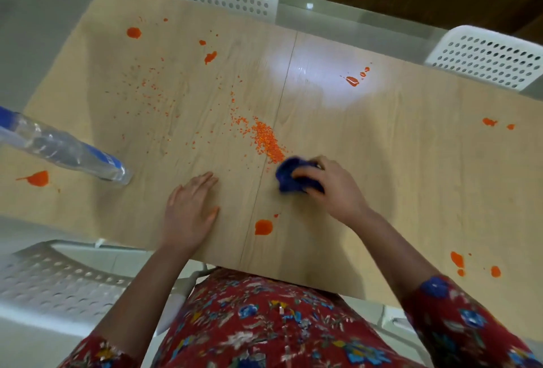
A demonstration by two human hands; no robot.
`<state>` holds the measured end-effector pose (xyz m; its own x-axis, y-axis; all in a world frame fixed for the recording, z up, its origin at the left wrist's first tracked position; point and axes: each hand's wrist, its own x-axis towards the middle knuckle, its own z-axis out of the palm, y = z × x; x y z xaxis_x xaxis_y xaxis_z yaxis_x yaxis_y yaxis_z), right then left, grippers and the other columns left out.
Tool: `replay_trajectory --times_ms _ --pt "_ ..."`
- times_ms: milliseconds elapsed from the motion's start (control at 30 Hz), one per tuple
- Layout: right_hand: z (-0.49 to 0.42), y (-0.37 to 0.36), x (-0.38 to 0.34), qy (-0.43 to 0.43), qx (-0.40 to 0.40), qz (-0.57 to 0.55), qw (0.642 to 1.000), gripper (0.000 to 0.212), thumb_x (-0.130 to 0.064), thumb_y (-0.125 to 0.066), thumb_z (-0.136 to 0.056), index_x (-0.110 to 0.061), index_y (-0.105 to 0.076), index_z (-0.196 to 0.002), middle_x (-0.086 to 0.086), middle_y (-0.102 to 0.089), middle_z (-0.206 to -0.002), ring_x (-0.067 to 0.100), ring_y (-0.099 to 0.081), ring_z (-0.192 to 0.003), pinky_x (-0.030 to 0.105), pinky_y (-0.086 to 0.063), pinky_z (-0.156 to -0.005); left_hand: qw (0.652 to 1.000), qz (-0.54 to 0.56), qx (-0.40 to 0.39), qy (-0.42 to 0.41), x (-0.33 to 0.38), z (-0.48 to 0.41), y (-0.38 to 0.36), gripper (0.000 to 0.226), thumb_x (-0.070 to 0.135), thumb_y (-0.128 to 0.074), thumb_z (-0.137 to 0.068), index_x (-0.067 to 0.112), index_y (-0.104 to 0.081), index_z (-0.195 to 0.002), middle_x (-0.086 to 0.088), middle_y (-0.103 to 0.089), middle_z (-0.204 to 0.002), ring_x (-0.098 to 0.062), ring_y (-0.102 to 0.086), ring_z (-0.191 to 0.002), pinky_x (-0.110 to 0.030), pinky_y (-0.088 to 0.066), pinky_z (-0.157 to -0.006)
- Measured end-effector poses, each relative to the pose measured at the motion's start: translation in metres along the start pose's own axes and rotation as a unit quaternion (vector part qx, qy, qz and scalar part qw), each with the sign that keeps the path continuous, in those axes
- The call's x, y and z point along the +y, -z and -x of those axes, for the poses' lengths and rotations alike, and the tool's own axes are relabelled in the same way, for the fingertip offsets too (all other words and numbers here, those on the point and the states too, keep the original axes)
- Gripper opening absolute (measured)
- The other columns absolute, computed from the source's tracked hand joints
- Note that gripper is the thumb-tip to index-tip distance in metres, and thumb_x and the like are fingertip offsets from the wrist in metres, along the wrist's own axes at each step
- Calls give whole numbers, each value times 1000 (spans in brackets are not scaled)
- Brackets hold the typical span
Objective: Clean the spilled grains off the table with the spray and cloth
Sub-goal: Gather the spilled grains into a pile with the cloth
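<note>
right hand point(329, 184) gripping cloth point(289, 175), beside grains point(267, 140)

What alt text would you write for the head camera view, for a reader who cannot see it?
A person's right hand grips a crumpled blue cloth on a wooden table, beside a heap of orange grains; the left hand rests flat nearby. A clear bottle stands at the left, and orange splotches dot the tabletop.
</note>
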<state>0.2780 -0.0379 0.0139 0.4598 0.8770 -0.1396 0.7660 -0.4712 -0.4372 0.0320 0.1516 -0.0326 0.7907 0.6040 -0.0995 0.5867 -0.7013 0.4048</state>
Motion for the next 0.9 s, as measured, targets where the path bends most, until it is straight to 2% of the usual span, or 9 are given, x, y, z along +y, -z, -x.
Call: replay_trajectory --times_ms 67,133,300,400,500,633,733,833,900 --pt "21 -6 14 63 -65 61 994 36 -18 -67 -82 -35 -66 -114 4 -58 -116 31 -56 -98 40 -44 -81 1000 -4 9 25 -9 6 1 64 21 -75 -78 18 -51 -137 0 -48 -145 -23 -45 -132 -49 -34 -109" --pt "32 -15 16 79 -93 71 990 34 -18 -64 -85 -37 -66 -114 2 -57 -120 29 -54 -102 40 -39 -84 999 -4 16 42 -16 9 2 65 20 -75 -77 16 -50 -138 -2 -47 -146 -24 -44 -133 -48 -34 -109" --pt "-17 -31 -21 101 -35 65 992 32 -22 -60 -88 -36 -67 -116 4 -58 -117 29 -53 -102 41 -39 -84 996 8 35 83 -30 20 4 64 21 -73 -80 15 -48 -138 -3 -46 -146 -25 -44 -133 -48 -38 -107" --pt "-59 -33 -42 68 0 77 995 34 -23 -58 -92 -34 -62 -124 6 -56 -121 31 -51 -107 41 -37 -87 994 16 48 97 -35 28 4 62 24 -71 -83 15 -47 -139 -3 -45 -147 -25 -44 -133 -48 -38 -107" --pt "-69 -35 -53 87 16 45 995 36 -22 -61 -90 -31 -62 -124 8 -56 -118 31 -52 -103 42 -44 -84 992 28 60 111 -41 36 4 59 26 -68 -84 15 -47 -138 -3 -45 -146 -25 -44 -132 -47 -38 -108" --pt "-48 -51 -52 198 -81 56 975 35 -25 -62 -87 -37 -62 -120 4 -56 -118 29 -52 -101 41 -42 -84 990 45 54 123 -50 43 1 59 23 -70 -84 15 -47 -138 -3 -45 -146 -25 -46 -131 -44 -37 -109" --pt "-69 -57 -57 160 -44 62 984 35 -24 -63 -89 -35 -62 -122 6 -57 -117 32 -54 -101 40 -40 -83 989 45 61 127 -55 43 2 56 31 -63 -86 16 -47 -138 -2 -45 -146 -23 -45 -132 -41 -35 -110" --pt "-101 -53 -74 99 4 70 993 37 -22 -63 -90 -31 -61 -125 9 -57 -114 33 -54 -101 40 -41 -82 985 55 71 146 -58 39 3 56 27 -66 -87 17 -47 -139 0 -44 -147 -21 -42 -133 -38 -32 -112" --pt "-107 -58 -87 106 8 57 993 38 -20 -64 -88 -29 -62 -125 10 -57 -111 33 -54 -100 40 -43 -80 983 60 76 159 -59 37 6 58 26 -67 -87 19 -45 -141 2 -42 -148 -20 -41 -135 -37 -31 -113"
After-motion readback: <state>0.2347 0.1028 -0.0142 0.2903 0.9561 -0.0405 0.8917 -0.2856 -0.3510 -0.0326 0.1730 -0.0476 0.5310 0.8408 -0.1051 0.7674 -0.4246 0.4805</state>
